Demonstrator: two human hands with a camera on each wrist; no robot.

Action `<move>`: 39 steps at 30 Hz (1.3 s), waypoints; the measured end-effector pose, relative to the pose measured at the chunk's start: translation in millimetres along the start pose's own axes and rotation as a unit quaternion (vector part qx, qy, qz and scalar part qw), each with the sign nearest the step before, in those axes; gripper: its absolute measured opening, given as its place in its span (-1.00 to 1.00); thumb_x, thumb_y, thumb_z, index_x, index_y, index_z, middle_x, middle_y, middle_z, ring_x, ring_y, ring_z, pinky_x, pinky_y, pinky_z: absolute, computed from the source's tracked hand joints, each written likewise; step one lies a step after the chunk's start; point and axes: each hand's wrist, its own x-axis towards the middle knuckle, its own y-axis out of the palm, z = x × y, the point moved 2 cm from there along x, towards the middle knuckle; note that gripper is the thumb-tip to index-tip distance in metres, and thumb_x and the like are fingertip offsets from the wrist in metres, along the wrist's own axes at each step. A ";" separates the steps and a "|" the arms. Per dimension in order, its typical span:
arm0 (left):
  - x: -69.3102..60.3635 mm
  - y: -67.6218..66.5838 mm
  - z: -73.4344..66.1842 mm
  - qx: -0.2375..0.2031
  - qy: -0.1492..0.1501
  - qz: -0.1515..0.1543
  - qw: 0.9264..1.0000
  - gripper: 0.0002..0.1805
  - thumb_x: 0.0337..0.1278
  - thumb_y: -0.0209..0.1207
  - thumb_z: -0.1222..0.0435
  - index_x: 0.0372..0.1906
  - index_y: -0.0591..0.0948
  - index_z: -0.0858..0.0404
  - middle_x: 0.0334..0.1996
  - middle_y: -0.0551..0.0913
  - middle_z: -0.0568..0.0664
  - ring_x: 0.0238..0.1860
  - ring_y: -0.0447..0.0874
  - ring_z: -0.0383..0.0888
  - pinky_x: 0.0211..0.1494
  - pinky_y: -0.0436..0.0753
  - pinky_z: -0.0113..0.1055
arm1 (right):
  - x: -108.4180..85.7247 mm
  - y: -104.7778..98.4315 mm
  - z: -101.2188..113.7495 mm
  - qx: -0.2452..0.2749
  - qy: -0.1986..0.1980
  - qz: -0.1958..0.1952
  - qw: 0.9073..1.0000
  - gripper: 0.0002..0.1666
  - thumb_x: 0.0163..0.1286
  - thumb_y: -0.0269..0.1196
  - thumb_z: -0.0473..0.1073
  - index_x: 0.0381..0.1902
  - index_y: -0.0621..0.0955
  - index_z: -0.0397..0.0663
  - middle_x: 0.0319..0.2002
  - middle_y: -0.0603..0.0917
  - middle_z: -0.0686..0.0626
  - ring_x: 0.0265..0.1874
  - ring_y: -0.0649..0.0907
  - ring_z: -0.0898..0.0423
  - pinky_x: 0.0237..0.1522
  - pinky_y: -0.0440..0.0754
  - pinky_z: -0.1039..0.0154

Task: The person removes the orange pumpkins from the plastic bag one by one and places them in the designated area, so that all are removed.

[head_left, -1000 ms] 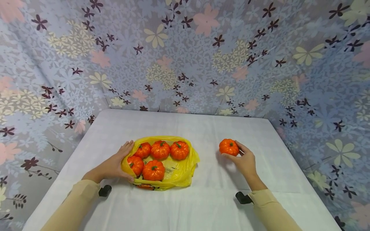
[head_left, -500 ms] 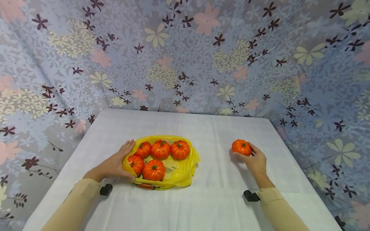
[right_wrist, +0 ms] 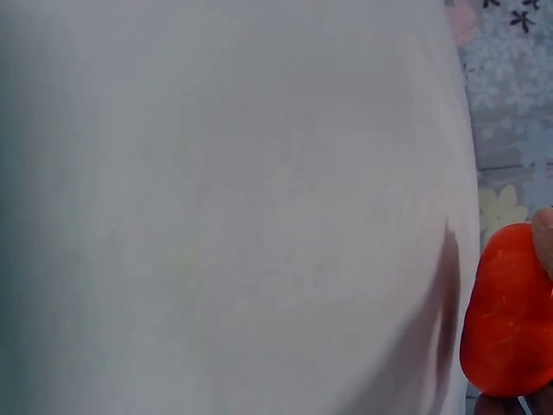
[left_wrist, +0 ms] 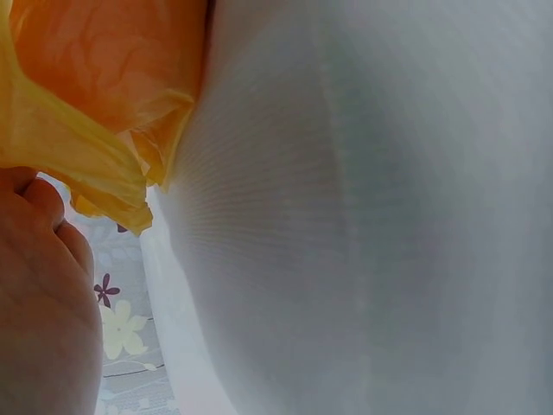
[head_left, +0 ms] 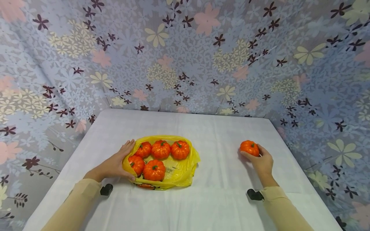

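An open yellow plastic bag point(head_left: 180, 173) lies on the table, with several orange pumpkins inside, one of them point(head_left: 154, 170) near its lower rim. Around the bag's left side is my left hand point(head_left: 114, 165), fingers at the upper left and thumb at the lower rim. The left wrist view shows the bag point(left_wrist: 82, 160) beside the hand point(left_wrist: 43, 303). Far to the right, my right hand point(head_left: 263, 163) holds another pumpkin point(head_left: 249, 148) between thumb and fingers. That pumpkin point(right_wrist: 508, 320) is partly cut off in the right wrist view; a shadow falls beside it.
A white cloth covers the table point(head_left: 214, 205), whose back edge meets a flowered fabric backdrop point(head_left: 185, 57). Black devices are at both wrists, one at the left point(head_left: 106, 189) and one at the right point(head_left: 255, 194).
My right hand has moved to the right with the pumpkin, away from the bag. My left hand and the bag have stayed practically in place.
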 end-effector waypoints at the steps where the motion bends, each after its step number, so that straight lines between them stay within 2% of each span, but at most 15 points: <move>1: 0.1 0.3 0.1 0.001 -0.001 0.000 1.000 0.55 -0.45 0.64 -0.13 0.64 -0.11 0.19 0.63 -0.26 0.07 0.59 -0.42 0.15 0.47 -0.15 0.35 | 0.5 -0.3 -2.0 -0.004 0.003 -0.001 1.000 0.14 0.17 0.53 0.10 0.56 0.24 -0.14 0.48 0.29 -0.26 0.47 0.25 -0.19 0.44 0.24 -0.09; 8: 0.4 1.3 -1.0 0.003 0.004 -0.002 1.000 0.55 -0.45 0.64 -0.14 0.64 -0.11 0.20 0.63 -0.25 0.11 0.59 -0.42 0.16 0.46 -0.14 0.37 | 1.0 -0.6 -10.1 0.002 0.018 -0.003 1.000 0.14 0.18 0.53 0.06 0.56 0.22 -0.17 0.48 0.28 -0.28 0.47 0.25 -0.20 0.45 0.22 -0.10; 14: 0.9 1.3 -2.0 0.002 0.018 -0.006 1.000 0.54 -0.42 0.63 -0.12 0.63 -0.11 0.23 0.62 -0.23 0.20 0.58 -0.41 0.22 0.44 -0.16 0.41 | 2.1 -0.4 -9.7 -0.018 0.007 0.004 1.000 0.15 0.20 0.52 0.05 0.56 0.18 -0.21 0.49 0.25 -0.31 0.47 0.24 -0.24 0.44 0.20 -0.14; 21: 1.6 1.2 -1.8 0.003 0.003 -0.003 1.000 0.53 -0.41 0.63 -0.12 0.64 -0.12 0.20 0.63 -0.26 0.11 0.59 -0.43 0.16 0.47 -0.15 0.36 | 4.0 2.1 -7.6 -0.039 -0.005 0.014 0.999 0.17 0.20 0.53 0.00 0.57 0.14 -0.23 0.50 0.21 -0.35 0.46 0.22 -0.29 0.43 0.19 -0.20; 27: 0.3 0.2 -2.0 -0.002 0.008 -0.008 1.000 0.51 -0.39 0.65 -0.06 0.63 -0.09 0.24 0.62 -0.23 0.19 0.58 -0.42 0.19 0.44 -0.15 0.40 | 6.2 5.9 -5.9 -0.059 -0.021 0.018 0.998 0.16 0.19 0.54 -0.06 0.56 0.15 -0.25 0.48 0.23 -0.36 0.45 0.24 -0.30 0.43 0.19 -0.22; 34: 4.4 -0.4 -1.2 0.007 0.019 -0.010 1.000 0.52 -0.41 0.64 -0.10 0.63 -0.08 0.23 0.62 -0.22 0.19 0.58 -0.42 0.18 0.46 -0.17 0.38 | 5.8 0.2 -1.1 -0.088 -0.040 0.015 0.995 0.28 0.11 0.58 0.05 0.58 0.12 -0.24 0.48 0.21 -0.40 0.44 0.24 -0.33 0.41 0.21 -0.25; 39: 4.4 -1.3 -1.9 0.006 0.010 -0.006 1.000 0.52 -0.41 0.64 -0.09 0.63 -0.09 0.23 0.62 -0.23 0.16 0.58 -0.41 0.19 0.45 -0.16 0.39 | 3.5 -3.0 17.3 -0.093 -0.078 -0.007 0.993 0.39 0.06 0.58 0.17 0.61 0.04 -0.16 0.52 0.11 -0.36 0.48 0.15 -0.32 0.40 0.19 -0.30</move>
